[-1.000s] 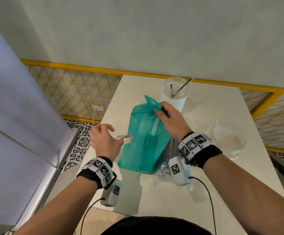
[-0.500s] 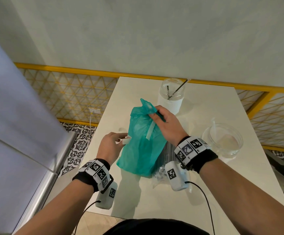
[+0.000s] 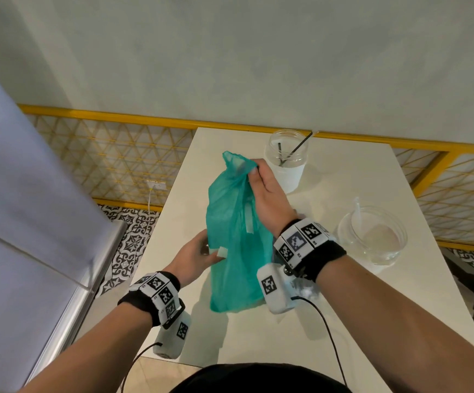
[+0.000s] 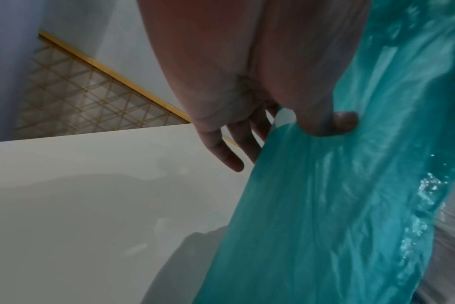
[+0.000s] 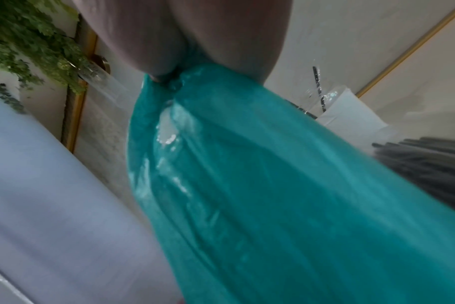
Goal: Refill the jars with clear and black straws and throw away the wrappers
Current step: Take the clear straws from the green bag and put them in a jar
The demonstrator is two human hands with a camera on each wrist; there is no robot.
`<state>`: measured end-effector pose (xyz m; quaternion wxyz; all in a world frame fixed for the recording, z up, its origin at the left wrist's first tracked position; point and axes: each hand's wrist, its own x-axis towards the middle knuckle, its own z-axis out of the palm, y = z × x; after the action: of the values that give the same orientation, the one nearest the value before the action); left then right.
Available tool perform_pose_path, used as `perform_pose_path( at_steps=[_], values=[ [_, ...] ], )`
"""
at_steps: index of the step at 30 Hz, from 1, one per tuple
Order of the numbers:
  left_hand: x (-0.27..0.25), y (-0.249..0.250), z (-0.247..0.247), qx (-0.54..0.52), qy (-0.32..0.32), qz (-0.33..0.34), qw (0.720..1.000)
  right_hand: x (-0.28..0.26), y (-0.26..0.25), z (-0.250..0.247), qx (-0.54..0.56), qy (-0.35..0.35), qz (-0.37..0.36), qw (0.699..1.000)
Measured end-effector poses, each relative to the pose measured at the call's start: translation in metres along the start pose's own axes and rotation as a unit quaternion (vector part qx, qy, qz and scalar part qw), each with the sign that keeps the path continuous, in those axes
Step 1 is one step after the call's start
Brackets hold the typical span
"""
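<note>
Leftmost, the left hand has its grip pinched on the teal bag edge, thumb on the plastic; the right hand has its grip clamped on the bunched bag top above the surface, near the black-straw jar and clear jar

1. You'll find no readable text, label, brand or number in any view.
2. Your wristbands carry only black-and-white square marker patterns, not lettering.
</note>
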<state>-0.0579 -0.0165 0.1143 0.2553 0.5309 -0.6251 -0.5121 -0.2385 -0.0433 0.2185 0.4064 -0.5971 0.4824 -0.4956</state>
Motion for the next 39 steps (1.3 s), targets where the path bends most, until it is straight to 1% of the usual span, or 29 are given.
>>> perform_pose_path(
  at_steps=[3,5,6,8,10,14,16,18,20,22,23,25,27,28,29,30,32,33,34,36,37,39],
  values=[
    [0.0,0.005,-0.001,0.011,0.04,-0.009,0.999,0.009,-0.012,-0.003,-0.047,0.039,-0.03,0.998],
    [-0.001,0.007,-0.005,0.019,0.071,0.0,0.997,0.016,-0.022,-0.013,-0.066,0.087,-0.043,0.993],
    [-0.001,0.008,-0.007,0.017,0.089,0.006,0.996,0.019,-0.027,-0.019,-0.065,0.113,-0.047,0.99],
    [0.001,0.009,-0.011,0.008,0.113,0.014,0.993,0.021,-0.035,-0.03,-0.029,0.155,-0.049,0.986],
    [0.002,0.009,-0.013,0.0,0.104,0.016,0.994,0.02,-0.037,-0.036,0.002,0.168,-0.041,0.985],
    [0.004,0.005,-0.009,0.037,0.077,0.001,0.996,0.013,-0.031,-0.036,-0.008,0.145,-0.005,0.989],
    [0.006,0.006,-0.009,0.052,0.069,-0.003,0.996,0.009,-0.029,-0.033,-0.034,0.107,0.017,0.994],
    [0.01,0.01,-0.012,0.091,0.06,-0.008,0.994,0.005,-0.03,-0.032,0.003,0.051,0.056,0.997],
    [0.012,0.021,-0.017,0.157,0.047,-0.017,0.986,0.003,-0.033,-0.033,0.033,0.014,0.073,0.997],
    [0.01,0.039,-0.026,0.178,0.037,-0.01,0.983,0.002,-0.037,-0.035,-0.019,-0.002,0.065,0.998],
    [0.007,0.051,-0.031,0.161,0.042,0.012,0.986,0.001,-0.038,-0.036,-0.048,-0.006,0.055,0.997],
    [-0.002,0.083,-0.038,0.129,0.082,0.086,0.985,0.001,-0.04,-0.036,-0.079,-0.014,0.044,0.996],
    [-0.011,0.118,-0.038,0.14,0.124,0.163,0.969,0.001,-0.043,-0.034,-0.081,-0.021,0.033,0.996],
    [-0.014,0.136,-0.037,0.158,0.136,0.178,0.962,0.001,-0.043,-0.032,-0.082,-0.023,0.026,0.996],
    [-0.015,0.152,-0.036,0.178,0.139,0.166,0.96,0.002,-0.044,-0.031,-0.083,-0.024,0.021,0.996],
    [-0.014,0.162,-0.035,0.204,0.132,0.137,0.96,0.003,-0.044,-0.029,-0.084,-0.023,0.017,0.996],
    [-0.011,0.173,-0.035,0.264,0.109,0.087,0.954,0.005,-0.045,-0.027,-0.082,-0.013,0.008,0.997],
    [-0.01,0.175,-0.037,0.273,0.104,0.079,0.953,0.006,-0.045,-0.027,-0.08,-0.005,0.005,0.997],
    [-0.009,0.176,-0.04,0.266,0.107,0.077,0.955,0.007,-0.045,-0.029,-0.081,0.005,0.005,0.997],
    [-0.011,0.179,-0.048,0.231,0.137,0.091,0.959,0.008,-0.046,-0.033,-0.092,0.015,0.0,0.996],
    [-0.011,0.181,-0.053,0.227,0.158,0.106,0.955,0.008,-0.046,-0.034,-0.103,0.016,-0.01,0.994],
    [-0.013,0.186,-0.06,0.268,0.187,0.114,0.938,0.007,-0.047,-0.037,-0.156,0.014,-0.029,0.987]
  ],
)
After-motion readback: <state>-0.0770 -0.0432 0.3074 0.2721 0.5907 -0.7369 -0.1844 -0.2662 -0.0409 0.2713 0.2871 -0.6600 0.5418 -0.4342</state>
